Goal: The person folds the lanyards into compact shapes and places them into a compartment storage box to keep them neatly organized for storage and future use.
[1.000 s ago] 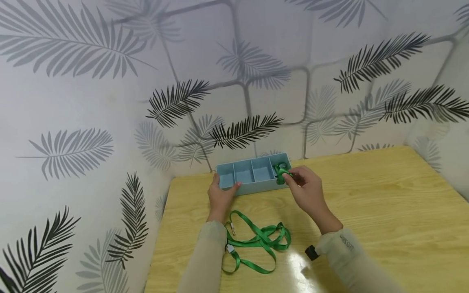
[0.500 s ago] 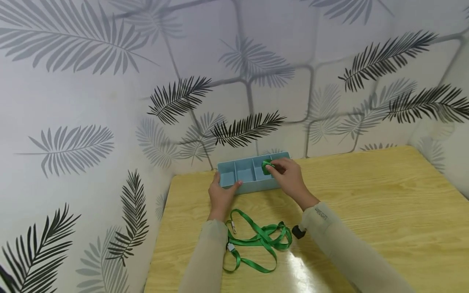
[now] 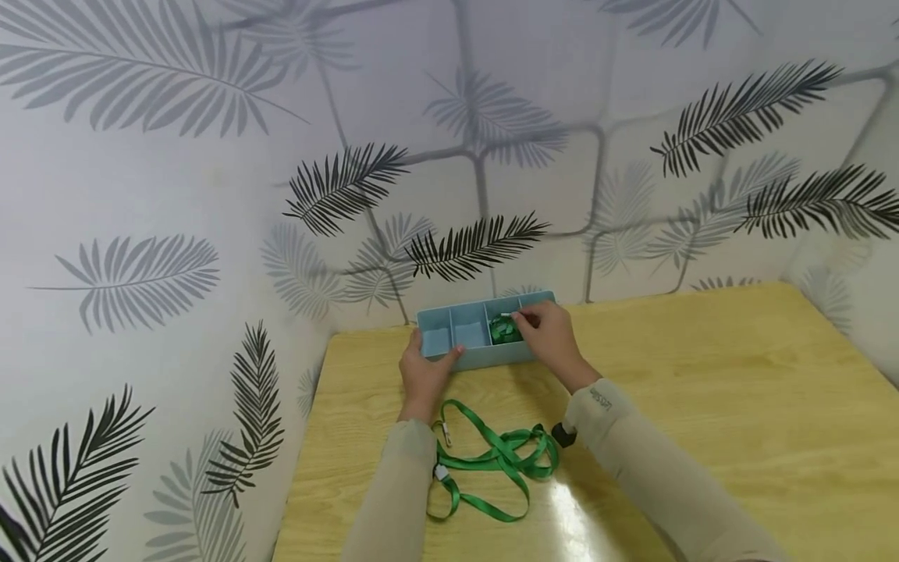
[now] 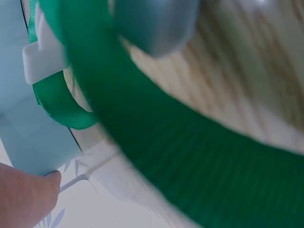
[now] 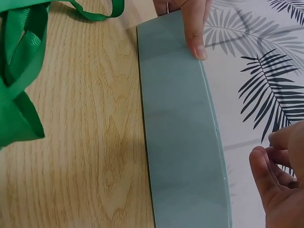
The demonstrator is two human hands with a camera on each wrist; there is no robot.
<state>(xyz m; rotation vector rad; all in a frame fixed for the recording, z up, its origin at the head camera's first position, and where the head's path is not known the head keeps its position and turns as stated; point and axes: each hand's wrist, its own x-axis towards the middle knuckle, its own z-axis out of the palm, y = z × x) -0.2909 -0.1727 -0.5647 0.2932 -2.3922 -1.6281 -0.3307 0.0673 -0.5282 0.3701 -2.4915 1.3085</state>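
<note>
A light-blue box (image 3: 481, 359) with several compartments in a row stands at the back of the table. My left hand (image 3: 424, 378) grips its left end, thumb over the front rim. A bundled green lanyard (image 3: 503, 332) lies in the third compartment from the left. Above it, my right hand (image 3: 551, 336) pinches a small white end piece (image 3: 506, 315) of the lanyard. In the right wrist view, the box's front wall (image 5: 178, 128) hides the compartments, and the right fingertips (image 5: 259, 159) are close together past the rim.
Loose green lanyards (image 3: 502, 453) with a metal clip (image 3: 445, 434) and a white buckle (image 3: 441, 472) lie looped on the wooden table (image 3: 702, 390), in front of the box. A leaf-patterned wall (image 3: 492, 187) rises right behind it.
My right hand has moved left from the fourth compartment to the third, and the green bundle has gone down into that compartment. My left hand has kept its hold on the box.
</note>
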